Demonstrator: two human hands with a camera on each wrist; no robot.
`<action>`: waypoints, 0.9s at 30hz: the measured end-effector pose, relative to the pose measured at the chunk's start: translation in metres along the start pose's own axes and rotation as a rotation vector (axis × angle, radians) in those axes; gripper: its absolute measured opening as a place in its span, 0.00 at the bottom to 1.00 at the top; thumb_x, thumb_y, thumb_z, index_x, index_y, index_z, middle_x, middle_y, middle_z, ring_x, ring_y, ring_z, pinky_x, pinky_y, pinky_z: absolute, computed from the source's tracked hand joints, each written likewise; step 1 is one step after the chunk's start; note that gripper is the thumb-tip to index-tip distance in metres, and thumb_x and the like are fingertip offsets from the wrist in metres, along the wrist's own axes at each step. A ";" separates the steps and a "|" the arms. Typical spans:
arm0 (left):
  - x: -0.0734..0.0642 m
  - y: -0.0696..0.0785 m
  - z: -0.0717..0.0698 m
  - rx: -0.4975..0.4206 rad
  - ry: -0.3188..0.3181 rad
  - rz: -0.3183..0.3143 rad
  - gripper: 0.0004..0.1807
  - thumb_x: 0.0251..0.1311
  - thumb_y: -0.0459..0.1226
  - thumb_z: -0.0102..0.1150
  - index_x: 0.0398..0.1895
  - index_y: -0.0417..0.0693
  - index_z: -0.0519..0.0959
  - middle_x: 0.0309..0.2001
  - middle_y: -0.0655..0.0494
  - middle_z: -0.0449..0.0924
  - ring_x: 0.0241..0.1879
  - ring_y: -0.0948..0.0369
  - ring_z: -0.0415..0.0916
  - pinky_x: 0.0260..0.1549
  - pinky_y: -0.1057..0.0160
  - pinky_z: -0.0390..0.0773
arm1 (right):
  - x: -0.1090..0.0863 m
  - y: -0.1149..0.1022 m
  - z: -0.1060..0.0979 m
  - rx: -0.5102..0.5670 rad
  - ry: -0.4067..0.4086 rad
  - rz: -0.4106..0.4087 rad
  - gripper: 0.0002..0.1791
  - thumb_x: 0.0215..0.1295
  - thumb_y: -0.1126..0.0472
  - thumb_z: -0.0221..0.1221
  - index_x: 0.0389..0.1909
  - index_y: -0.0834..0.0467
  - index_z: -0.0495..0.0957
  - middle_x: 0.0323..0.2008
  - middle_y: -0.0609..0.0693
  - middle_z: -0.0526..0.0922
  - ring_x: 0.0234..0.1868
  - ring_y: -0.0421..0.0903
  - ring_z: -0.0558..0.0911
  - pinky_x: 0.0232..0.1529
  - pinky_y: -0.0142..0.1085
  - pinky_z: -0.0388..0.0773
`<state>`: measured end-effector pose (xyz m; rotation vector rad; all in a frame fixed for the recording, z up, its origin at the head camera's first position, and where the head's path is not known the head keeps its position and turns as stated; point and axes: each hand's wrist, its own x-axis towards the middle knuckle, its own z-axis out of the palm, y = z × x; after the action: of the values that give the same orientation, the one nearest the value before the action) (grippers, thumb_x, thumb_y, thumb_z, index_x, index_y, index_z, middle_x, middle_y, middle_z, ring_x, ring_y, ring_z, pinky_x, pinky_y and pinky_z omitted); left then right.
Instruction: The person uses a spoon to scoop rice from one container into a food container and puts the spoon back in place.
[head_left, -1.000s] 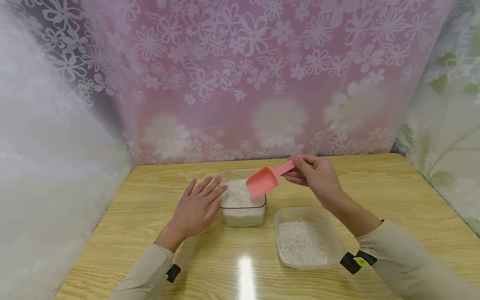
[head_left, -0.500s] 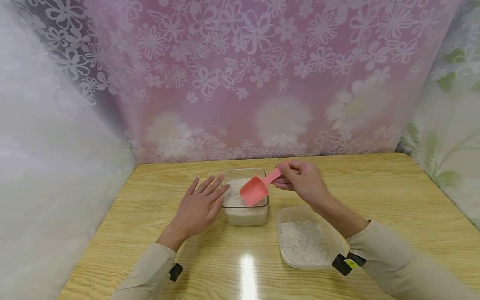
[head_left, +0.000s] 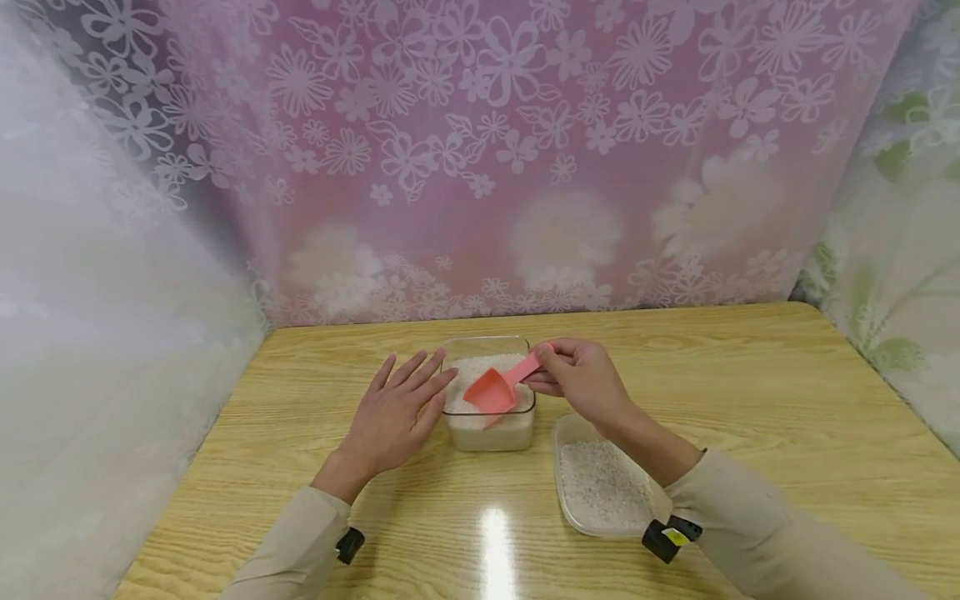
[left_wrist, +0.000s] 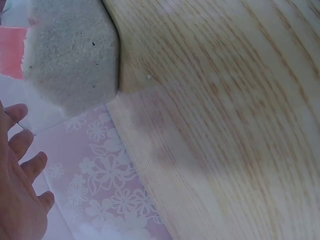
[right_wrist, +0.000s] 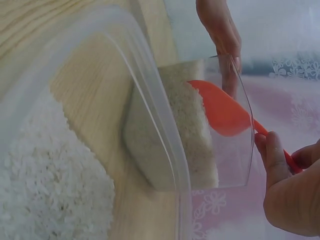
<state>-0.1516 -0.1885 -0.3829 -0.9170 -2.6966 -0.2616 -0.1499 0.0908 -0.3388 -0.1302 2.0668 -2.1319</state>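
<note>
A pink-red scoop (head_left: 491, 390) dips its bowl into the rice of a clear square container (head_left: 491, 439). My right hand (head_left: 588, 385) pinches the scoop's handle between thumb and fingers, just over the container's right rim. In the right wrist view the bowl's front edge (right_wrist: 202, 95) is sunk in the rice (right_wrist: 192, 140). With fingers spread and straight, my left hand (head_left: 393, 417) rests its fingertips at the container's left rim. The left wrist view shows those fingers (left_wrist: 34, 166) by the clear wall.
A second, lower translucent container (head_left: 566, 512) with a layer of rice stands nearer and to the right, partly under the right forearm. Both stand on a wood-grain table (head_left: 300, 375). Flowered curtains (head_left: 480, 167) hang behind and at the sides.
My right hand has moved left and down with the scoop, from above the container until its bowl entered the rice. My left hand has stayed at the rim.
</note>
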 end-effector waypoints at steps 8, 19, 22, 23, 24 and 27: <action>0.000 0.000 0.001 -0.006 0.000 -0.004 0.26 0.75 0.52 0.30 0.70 0.60 0.66 0.72 0.58 0.54 0.71 0.55 0.51 0.69 0.47 0.43 | 0.001 0.005 0.005 0.053 0.007 0.050 0.18 0.74 0.64 0.48 0.53 0.76 0.71 0.38 0.63 0.83 0.36 0.46 0.85 0.42 0.36 0.80; 0.000 0.000 0.001 -0.019 0.001 -0.008 0.25 0.75 0.51 0.34 0.70 0.60 0.66 0.72 0.58 0.54 0.71 0.55 0.51 0.69 0.47 0.42 | -0.001 0.007 0.005 0.078 0.022 0.071 0.19 0.76 0.63 0.46 0.55 0.75 0.70 0.38 0.63 0.82 0.37 0.47 0.86 0.44 0.36 0.80; 0.000 0.000 0.001 -0.018 0.001 -0.007 0.25 0.74 0.50 0.35 0.70 0.60 0.66 0.72 0.58 0.54 0.71 0.55 0.51 0.69 0.47 0.42 | -0.002 0.007 0.003 0.102 0.014 0.070 0.20 0.76 0.63 0.46 0.56 0.77 0.69 0.39 0.63 0.82 0.38 0.46 0.86 0.44 0.36 0.79; 0.000 0.000 0.001 -0.018 0.001 -0.007 0.25 0.74 0.50 0.35 0.70 0.60 0.66 0.72 0.58 0.54 0.71 0.55 0.52 0.68 0.47 0.42 | -0.003 0.008 0.003 0.112 0.011 0.069 0.20 0.76 0.63 0.46 0.56 0.78 0.68 0.39 0.64 0.82 0.38 0.46 0.86 0.45 0.36 0.79; 0.000 0.000 0.001 -0.017 0.002 -0.007 0.25 0.74 0.50 0.35 0.70 0.60 0.66 0.72 0.58 0.55 0.71 0.54 0.52 0.68 0.46 0.43 | -0.003 0.008 0.002 0.124 0.008 0.068 0.20 0.76 0.64 0.46 0.56 0.78 0.68 0.39 0.64 0.82 0.38 0.46 0.86 0.45 0.36 0.79; 0.000 0.000 0.001 -0.017 0.000 -0.009 0.24 0.74 0.50 0.36 0.70 0.60 0.66 0.72 0.58 0.54 0.71 0.55 0.51 0.68 0.46 0.42 | -0.004 0.009 0.000 0.152 -0.002 0.066 0.21 0.76 0.64 0.46 0.58 0.79 0.66 0.41 0.65 0.82 0.39 0.46 0.85 0.45 0.35 0.79</action>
<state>-0.1512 -0.1883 -0.3838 -0.9104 -2.7033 -0.2863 -0.1457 0.0908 -0.3476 -0.0441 1.8723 -2.2366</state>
